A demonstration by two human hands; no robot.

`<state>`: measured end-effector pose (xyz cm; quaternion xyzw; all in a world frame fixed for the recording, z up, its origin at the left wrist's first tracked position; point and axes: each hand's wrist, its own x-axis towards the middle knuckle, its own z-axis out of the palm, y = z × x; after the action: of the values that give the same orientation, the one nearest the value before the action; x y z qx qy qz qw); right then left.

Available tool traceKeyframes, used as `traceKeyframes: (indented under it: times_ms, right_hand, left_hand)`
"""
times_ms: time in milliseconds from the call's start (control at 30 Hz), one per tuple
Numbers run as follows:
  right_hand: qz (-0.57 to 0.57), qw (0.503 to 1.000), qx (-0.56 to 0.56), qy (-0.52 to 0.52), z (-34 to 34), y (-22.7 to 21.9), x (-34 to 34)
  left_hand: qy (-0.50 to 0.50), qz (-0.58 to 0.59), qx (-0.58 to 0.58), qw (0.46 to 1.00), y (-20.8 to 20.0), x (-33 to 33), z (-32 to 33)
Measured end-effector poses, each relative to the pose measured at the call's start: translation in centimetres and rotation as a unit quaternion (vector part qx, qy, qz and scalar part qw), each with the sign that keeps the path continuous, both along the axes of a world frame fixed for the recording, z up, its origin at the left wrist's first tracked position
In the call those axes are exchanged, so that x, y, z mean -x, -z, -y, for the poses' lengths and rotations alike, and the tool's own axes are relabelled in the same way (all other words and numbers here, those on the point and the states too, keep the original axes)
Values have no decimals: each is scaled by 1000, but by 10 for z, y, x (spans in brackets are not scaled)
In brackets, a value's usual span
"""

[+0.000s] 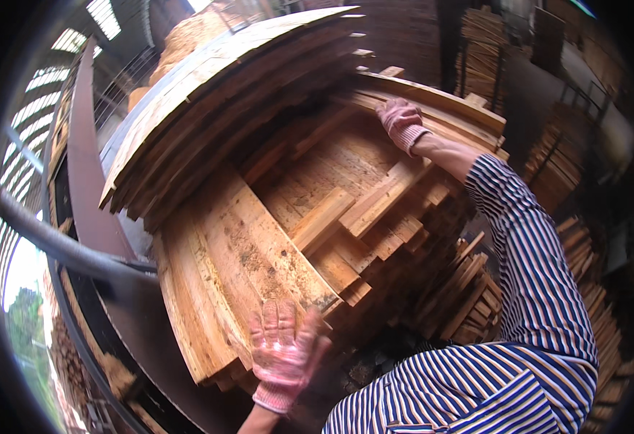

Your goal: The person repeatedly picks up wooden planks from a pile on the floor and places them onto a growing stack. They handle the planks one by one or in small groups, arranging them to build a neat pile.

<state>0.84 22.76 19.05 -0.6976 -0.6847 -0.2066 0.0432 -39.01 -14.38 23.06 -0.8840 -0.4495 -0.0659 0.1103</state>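
My left hand [282,351], in a pink knit glove, is spread flat at the near end of a wide wooden board [248,239], its fingertips at the board's edge. This board lies on the left of a wood stack, beside narrower planks [194,289]. Farther off to the right, my right hand [401,124], gloved alike, has its fingers curled at a long wooden board [461,116] along the stack's far right side. The fingertips there are partly hidden. Shorter wood blocks [382,199] lie between the two hands with uneven ends.
A thick bundle of boards [237,79] rests raised and tilted over the stack's far left. A metal pipe [71,246] and a brown steel beam [89,159] stand on the left. More wood piles [483,50] are at the far right and lower right [476,296].
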Motion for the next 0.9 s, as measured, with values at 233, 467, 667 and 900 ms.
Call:
traceKeyframes:
  times_ms: [233,467,667,900]
  right_hand:
    - [-33,977,135,-161,31,-19,65]
    - [-219,928,190,-236,68,-56,199]
    - [-403,846,135,-323,9,1,240]
    - [-36,986,-131,-100,-34,25,39]
  left_hand:
    - [-27,35,-26,999,4,-6,-3]
    - [-27,42,-32,998,-1,1,4]
    - [1,44,-42,998,2,-10,-16]
    - [-65,44,-43,996,11,-6,-2]
